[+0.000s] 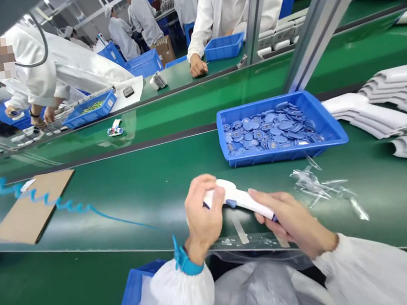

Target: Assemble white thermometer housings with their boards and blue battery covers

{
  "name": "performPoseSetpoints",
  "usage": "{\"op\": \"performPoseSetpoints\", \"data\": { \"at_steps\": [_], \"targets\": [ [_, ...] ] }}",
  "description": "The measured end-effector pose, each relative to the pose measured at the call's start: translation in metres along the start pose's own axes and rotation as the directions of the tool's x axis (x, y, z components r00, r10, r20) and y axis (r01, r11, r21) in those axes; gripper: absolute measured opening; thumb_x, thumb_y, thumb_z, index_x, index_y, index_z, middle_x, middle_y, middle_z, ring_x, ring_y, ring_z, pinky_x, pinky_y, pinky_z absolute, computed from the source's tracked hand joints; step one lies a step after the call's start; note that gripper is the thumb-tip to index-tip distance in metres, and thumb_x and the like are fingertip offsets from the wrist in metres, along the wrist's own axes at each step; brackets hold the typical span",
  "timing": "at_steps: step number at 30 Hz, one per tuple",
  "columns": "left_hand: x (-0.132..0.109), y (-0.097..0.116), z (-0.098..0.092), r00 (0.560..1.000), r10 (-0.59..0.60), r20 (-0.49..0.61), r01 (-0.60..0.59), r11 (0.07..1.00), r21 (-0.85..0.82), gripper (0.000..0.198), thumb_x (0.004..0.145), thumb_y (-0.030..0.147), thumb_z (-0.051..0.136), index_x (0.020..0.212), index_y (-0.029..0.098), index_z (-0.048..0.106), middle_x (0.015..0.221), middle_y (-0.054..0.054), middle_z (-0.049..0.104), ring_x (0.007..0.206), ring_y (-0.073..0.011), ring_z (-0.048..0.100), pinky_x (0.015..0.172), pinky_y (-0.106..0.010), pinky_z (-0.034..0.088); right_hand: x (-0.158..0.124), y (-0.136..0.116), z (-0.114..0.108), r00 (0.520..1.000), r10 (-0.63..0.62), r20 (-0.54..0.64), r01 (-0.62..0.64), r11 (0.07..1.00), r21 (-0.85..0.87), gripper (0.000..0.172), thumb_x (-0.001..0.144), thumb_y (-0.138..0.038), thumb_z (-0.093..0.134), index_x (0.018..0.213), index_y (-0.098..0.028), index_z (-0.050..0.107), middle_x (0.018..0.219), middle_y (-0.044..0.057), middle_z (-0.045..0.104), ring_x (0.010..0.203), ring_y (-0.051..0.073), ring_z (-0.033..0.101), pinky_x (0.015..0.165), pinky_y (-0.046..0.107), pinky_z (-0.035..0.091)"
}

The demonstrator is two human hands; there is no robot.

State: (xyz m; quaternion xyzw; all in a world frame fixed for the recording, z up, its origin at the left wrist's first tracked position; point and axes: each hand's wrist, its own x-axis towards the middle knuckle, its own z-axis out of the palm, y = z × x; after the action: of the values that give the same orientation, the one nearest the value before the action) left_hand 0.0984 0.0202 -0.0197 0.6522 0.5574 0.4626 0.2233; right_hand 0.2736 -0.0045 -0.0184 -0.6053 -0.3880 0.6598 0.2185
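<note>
Both hands are on one piece. The left hand (202, 213) is curled closed round the wider end of a white plastic casing (238, 199), and the fingers of the right hand (292, 221) are clamped along its narrower end, so the casing lies crosswise between the two hands, held just above the near edge of the green conveyor belt (154, 179). Blue trim shows mid-body. A blue wrist strap (184, 261) sits on the left wrist, with a coiled blue cord (43, 197) running left across the belt. Past the hands are a blue tray (283, 154) of round blue discs (270, 130), scraps of clear plastic film (318, 187) near the right hand, stacked white shells (383, 109) further right, and a cardboard sheet (33, 206) at left. Across the belt, a co-worker's hand (197, 65) rests beside a smaller blue tray (226, 56).
</note>
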Motion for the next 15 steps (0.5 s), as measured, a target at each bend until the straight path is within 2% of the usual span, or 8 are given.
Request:
{"op": "performPoseSetpoints", "data": {
  "at_steps": [2,4,6,7,9,10,12,15],
  "targets": [
    [0.008,-0.008,0.008,0.982,-0.129,-0.139,0.121,0.991,-0.063,0.044,0.102,0.046,0.045,0.067,0.022,0.052,0.074,-0.004,0.061,0.075,-0.0172,0.059,0.074,-0.032,0.047,0.007,-0.005,0.003,0.991,0.048,0.124,-0.056,0.997,0.056,0.053,0.089,-0.069,0.045,0.08,-0.02,0.063,0.051,-0.003,0.052,0.034,0.008,0.028,0.036,0.024,0.016],
    [0.021,-0.015,0.019,0.958,-0.224,-0.18,0.216,0.974,-0.066,0.053,0.103,0.051,0.042,0.059,0.022,0.044,0.061,0.0,0.05,0.061,-0.0145,0.051,0.066,-0.03,0.043,0.013,-0.008,0.009,0.982,-0.149,0.12,0.163,0.98,-0.118,0.042,0.091,-0.059,0.05,0.101,-0.021,0.065,0.068,0.001,0.064,0.043,0.012,0.046,0.041,0.025,0.029],
    [0.036,-0.021,0.029,0.959,-0.232,-0.164,0.233,0.972,-0.013,0.055,0.101,0.05,0.045,0.054,0.022,0.04,0.056,0.001,0.043,0.057,-0.0129,0.043,0.061,-0.029,0.038,0.017,-0.008,0.019,0.926,-0.368,0.09,0.368,0.816,-0.446,0.033,0.096,-0.048,0.047,0.11,-0.023,0.064,0.07,0.002,0.067,0.055,0.018,0.06,0.052,0.029,0.038],
    [0.043,-0.022,0.033,0.962,-0.216,-0.165,0.224,0.974,0.031,0.055,0.1,0.046,0.047,0.052,0.021,0.036,0.055,0.002,0.039,0.055,-0.0123,0.038,0.059,-0.029,0.034,0.019,-0.007,0.024,0.896,-0.436,0.086,0.397,0.698,-0.596,0.032,0.098,-0.044,0.043,0.109,-0.022,0.064,0.067,0.003,0.066,0.058,0.021,0.063,0.055,0.03,0.038],
    [0.054,-0.024,0.037,0.966,-0.176,-0.191,0.202,0.971,0.129,0.054,0.098,0.038,0.047,0.051,0.021,0.024,0.052,0.003,0.028,0.053,-0.0117,0.028,0.057,-0.031,0.026,0.024,-0.006,0.033,0.874,-0.478,0.086,0.363,0.524,-0.771,0.036,0.102,-0.04,0.036,0.105,-0.02,0.065,0.064,0.006,0.066,0.056,0.024,0.065,0.055,0.031,0.034],
    [0.058,-0.023,0.038,0.968,-0.154,-0.199,0.189,0.967,0.171,0.053,0.097,0.035,0.046,0.052,0.021,0.02,0.052,0.003,0.025,0.053,-0.0117,0.025,0.056,-0.031,0.024,0.026,-0.006,0.037,0.875,-0.478,0.074,0.335,0.488,-0.806,0.037,0.103,-0.04,0.034,0.105,-0.019,0.065,0.064,0.007,0.068,0.056,0.024,0.066,0.054,0.031,0.033],
    [0.062,-0.021,0.036,0.979,-0.113,-0.168,0.149,0.964,0.22,0.051,0.096,0.032,0.044,0.054,0.02,0.017,0.053,0.003,0.024,0.053,-0.0118,0.024,0.057,-0.032,0.023,0.027,-0.007,0.041,0.878,-0.476,0.046,0.309,0.49,-0.815,0.036,0.104,-0.04,0.035,0.108,-0.02,0.065,0.065,0.006,0.069,0.056,0.024,0.068,0.053,0.031,0.033],
    [0.06,-0.019,0.021,0.998,-0.026,0.064,0.011,0.972,0.235,0.049,0.096,0.038,0.048,0.054,0.02,0.028,0.055,0.002,0.036,0.056,-0.0122,0.034,0.061,-0.03,0.028,0.017,-0.006,0.032,0.866,-0.498,0.047,0.366,0.567,-0.738,0.032,0.104,-0.041,0.04,0.116,-0.024,0.064,0.072,0.004,0.072,0.063,0.024,0.071,0.057,0.031,0.04]
  ]
}}
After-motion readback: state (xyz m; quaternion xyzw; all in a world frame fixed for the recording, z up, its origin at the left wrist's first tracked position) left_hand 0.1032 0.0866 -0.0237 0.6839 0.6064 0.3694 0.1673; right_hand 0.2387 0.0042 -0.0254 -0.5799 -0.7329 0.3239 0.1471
